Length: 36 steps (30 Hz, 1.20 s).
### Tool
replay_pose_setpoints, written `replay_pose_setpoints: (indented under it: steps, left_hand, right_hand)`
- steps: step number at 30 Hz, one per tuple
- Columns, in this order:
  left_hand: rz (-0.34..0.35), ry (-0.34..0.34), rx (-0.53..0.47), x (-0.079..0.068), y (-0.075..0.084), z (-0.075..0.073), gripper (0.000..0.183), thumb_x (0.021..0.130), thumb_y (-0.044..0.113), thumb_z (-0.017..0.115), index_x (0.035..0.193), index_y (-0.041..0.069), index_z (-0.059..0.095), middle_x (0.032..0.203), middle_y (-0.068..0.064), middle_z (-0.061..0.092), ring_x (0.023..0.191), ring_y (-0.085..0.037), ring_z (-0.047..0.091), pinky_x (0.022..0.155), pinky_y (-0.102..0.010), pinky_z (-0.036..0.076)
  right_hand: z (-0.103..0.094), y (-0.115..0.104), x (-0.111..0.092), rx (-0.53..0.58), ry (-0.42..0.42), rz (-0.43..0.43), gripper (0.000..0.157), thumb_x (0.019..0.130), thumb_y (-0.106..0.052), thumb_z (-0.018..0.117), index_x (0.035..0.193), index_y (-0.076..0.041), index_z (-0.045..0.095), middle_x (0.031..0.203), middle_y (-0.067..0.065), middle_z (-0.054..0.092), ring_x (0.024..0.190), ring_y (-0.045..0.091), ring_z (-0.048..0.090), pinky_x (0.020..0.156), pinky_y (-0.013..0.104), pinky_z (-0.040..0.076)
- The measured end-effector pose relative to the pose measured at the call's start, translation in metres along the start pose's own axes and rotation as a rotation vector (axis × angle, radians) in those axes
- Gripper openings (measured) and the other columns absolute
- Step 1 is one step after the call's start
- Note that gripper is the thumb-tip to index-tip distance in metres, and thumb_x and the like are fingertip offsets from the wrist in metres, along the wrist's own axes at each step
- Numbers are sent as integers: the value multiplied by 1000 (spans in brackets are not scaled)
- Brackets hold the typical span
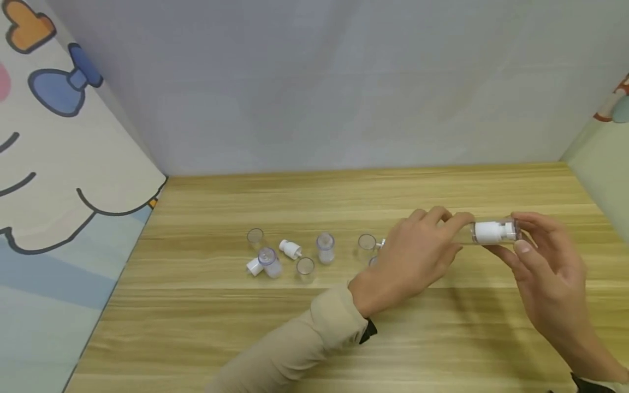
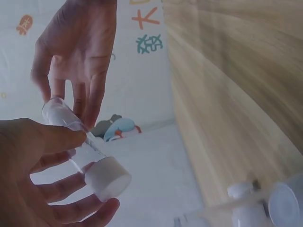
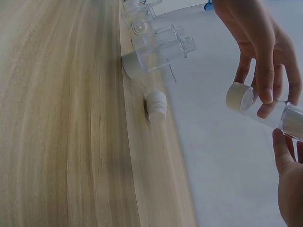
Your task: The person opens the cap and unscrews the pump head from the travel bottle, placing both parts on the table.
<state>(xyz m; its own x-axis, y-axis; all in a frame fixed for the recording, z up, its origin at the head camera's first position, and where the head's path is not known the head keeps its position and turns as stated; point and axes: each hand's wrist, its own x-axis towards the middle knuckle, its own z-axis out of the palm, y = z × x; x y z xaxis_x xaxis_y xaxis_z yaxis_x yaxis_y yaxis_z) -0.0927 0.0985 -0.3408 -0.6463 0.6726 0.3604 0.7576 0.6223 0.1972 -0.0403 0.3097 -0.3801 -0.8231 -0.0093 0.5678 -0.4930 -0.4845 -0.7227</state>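
Both hands hold a small clear pump bottle sideways above the right part of the table. My left hand (image 1: 417, 251) grips its transparent body (image 3: 258, 106), near the white base (image 2: 108, 178). At the other end, my right hand (image 1: 555, 273) pinches the clear cap (image 1: 515, 229) between thumb and fingers. Inside that cap shows the white pump head (image 1: 488, 232). The left fingers hide part of the body in the head view.
Left of the hands on the wooden table (image 1: 206, 316) lie clear caps (image 1: 305, 266), clear bottle bodies (image 1: 325, 249) and white pump heads (image 1: 290, 249). Some pieces are partly behind the left hand. A pale wall (image 1: 344, 98) stands at the back, a printed panel (image 1: 73, 164) at the left.
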Motion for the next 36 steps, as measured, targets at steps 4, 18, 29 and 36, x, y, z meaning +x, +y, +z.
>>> replay_pose_setpoints:
  steps: [4,18,29,36]
  left_hand:
    - [5,29,-15,-9,-10,-1,41,104,33,65,144,29,57,124,4,66,96,-11,61,74,-17,52]
    - [120,84,-14,-58,-35,-22,40,100,29,73,139,28,64,120,1,66,107,-17,60,89,-25,54]
    - [196,143,-11,-96,-38,-37,41,96,27,77,136,24,67,120,0,67,108,-18,63,93,-27,56]
    - [273,244,8,-119,-42,-41,41,92,28,81,132,20,72,115,0,68,99,-14,66,84,-22,57]
  right_hand:
    - [0,5,3,38,-74,20,48,96,26,21,141,24,34,136,25,51,127,32,58,113,40,53]
    - [16,-1,-6,-316,-201,230,37,95,27,41,132,20,43,137,18,59,130,21,61,102,24,56]
    - [34,0,-13,-280,-366,252,47,85,37,46,127,18,48,134,18,59,125,23,61,99,26,58]
    - [51,4,-24,-296,-442,212,56,81,38,55,133,18,49,139,21,55,127,21,58,99,28,59]
